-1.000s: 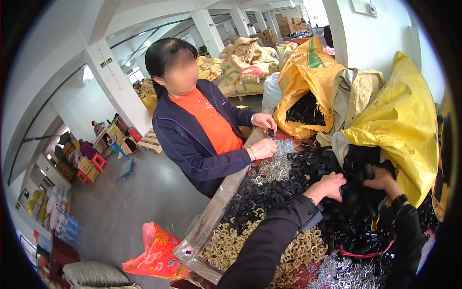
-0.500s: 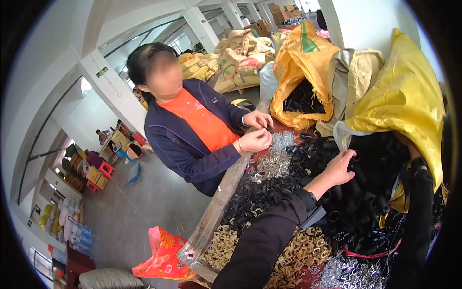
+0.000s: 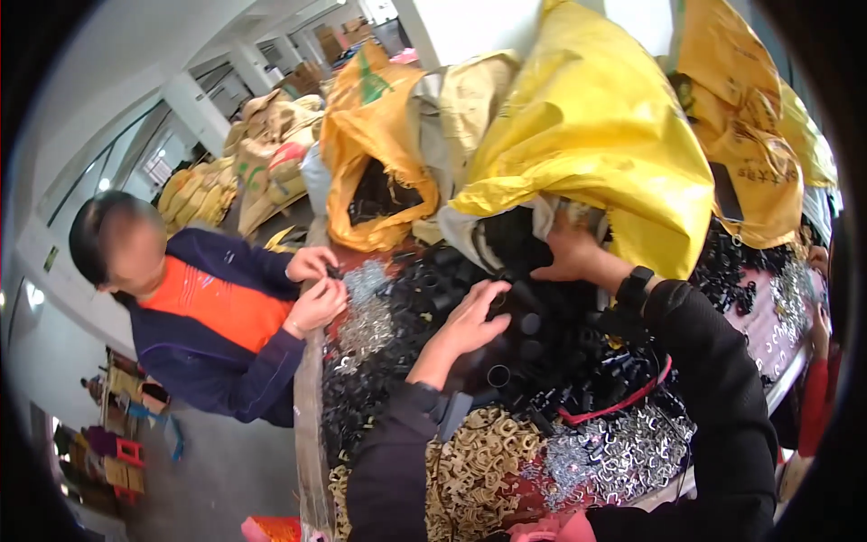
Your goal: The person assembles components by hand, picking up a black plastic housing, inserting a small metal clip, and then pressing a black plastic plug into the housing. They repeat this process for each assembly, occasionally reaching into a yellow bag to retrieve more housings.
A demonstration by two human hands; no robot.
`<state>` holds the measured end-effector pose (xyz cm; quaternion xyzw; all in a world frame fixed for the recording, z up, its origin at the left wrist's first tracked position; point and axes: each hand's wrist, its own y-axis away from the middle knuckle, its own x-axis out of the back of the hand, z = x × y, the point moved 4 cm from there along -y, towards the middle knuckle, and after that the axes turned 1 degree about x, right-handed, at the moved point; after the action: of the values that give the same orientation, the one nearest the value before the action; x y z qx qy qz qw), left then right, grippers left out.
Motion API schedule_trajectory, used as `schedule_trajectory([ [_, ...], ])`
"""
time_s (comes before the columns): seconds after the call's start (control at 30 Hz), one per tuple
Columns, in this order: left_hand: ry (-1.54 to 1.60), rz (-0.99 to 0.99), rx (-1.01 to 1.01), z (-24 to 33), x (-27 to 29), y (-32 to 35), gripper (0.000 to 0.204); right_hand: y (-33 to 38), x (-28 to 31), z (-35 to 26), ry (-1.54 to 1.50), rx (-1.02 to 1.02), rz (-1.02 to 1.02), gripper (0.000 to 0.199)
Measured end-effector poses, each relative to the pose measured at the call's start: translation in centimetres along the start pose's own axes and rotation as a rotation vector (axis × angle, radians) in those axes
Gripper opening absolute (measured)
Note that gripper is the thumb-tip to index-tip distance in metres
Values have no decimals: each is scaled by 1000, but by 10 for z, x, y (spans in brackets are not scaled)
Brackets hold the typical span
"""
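In the head view, the large, glossy yellow plastic sack (image 3: 587,117) bulges just beyond my right hand (image 3: 582,253), its mouth low and turned toward me. My right hand is the nearer one, right at that mouth: the thumb stands out to the left, but the fingers are partly lost in shadow, so I can't tell whether they grip anything. My left hand (image 3: 465,325) is open, fingers stretched out, to the left of the mouth and over the heap of short black plastic tubes (image 3: 528,348). The tubes lie between my hands and on my side of them, long axes pointing every way; one shows its round open end.

The yellow sack's mouth is dark, with black pieces at it. Farther left, an orange plastic sack (image 3: 339,135) gapes around black parts (image 3: 379,190). Nearer me, tan U-shaped pieces (image 3: 479,452) and silvery metal hooks (image 3: 641,443) lie in loose heaps.
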<state>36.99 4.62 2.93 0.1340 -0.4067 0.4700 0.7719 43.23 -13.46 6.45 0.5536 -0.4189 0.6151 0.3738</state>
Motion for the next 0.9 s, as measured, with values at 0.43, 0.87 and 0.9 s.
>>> schedule_trajectory([
  [0.43, -254, -107, 48, 12, 0, 21, 70, 61, 106, 8, -736, 211, 523, 20],
  [0.87, -263, -123, 99, 7, -1, 22, 75, 120, 115, -41, -806, 570, 486, 23],
  [0.9, -259, -158, 92, 0, -4, 21, 75, 118, 101, -49, -806, 577, 480, 23],
])
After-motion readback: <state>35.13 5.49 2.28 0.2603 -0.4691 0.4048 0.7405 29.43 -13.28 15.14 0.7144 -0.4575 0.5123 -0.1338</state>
